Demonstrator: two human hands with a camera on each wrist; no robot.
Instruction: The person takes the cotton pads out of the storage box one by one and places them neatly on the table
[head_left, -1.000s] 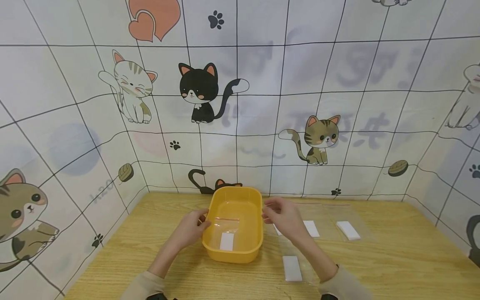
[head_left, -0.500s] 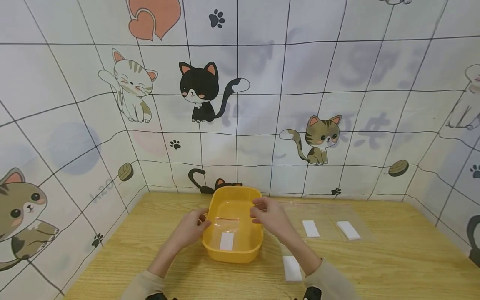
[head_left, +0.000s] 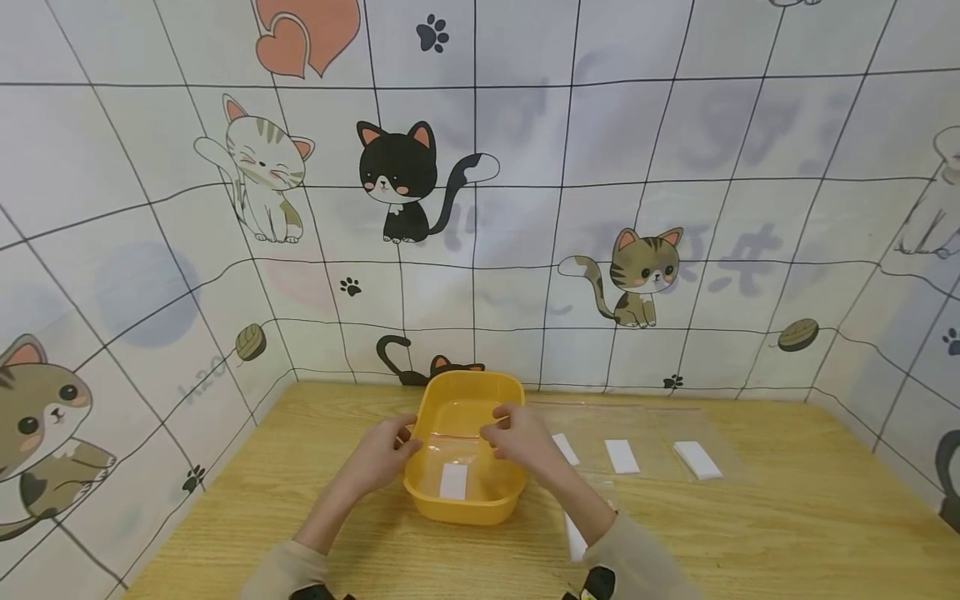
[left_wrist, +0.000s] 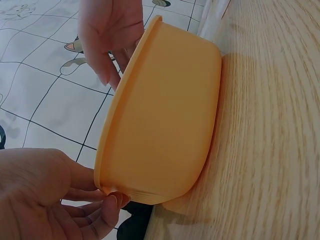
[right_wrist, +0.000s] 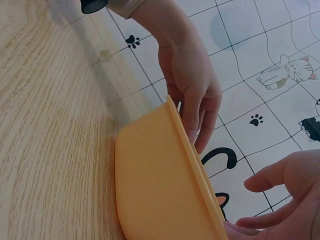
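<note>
A yellow plastic basin (head_left: 480, 510) stands on the wooden table. At its left rim my left hand (head_left: 381, 455) grips the edge, thumb on the outer wall in the left wrist view (left_wrist: 45, 195). Inside the basin lies a clear zip bag (head_left: 442, 450) with a white block (head_left: 453, 481) in it. Over the basin's right side hovers my right hand (head_left: 521, 437), thumb and fingers apart and holding nothing visible. The right wrist view shows that hand (right_wrist: 287, 195) beside the rim, its lower fingers partly hidden.
Right of the basin, clear zip bags with white blocks lie on the table: one block (head_left: 621, 457), another (head_left: 697, 460) farther right, and one (head_left: 576, 540) partly behind my right forearm. A cat-print cloth (head_left: 517, 333) rises behind the table.
My right hand has moved left from beside the basin's right rim to over its inside. The left hand stays at the left rim, and the basin keeps its place.
</note>
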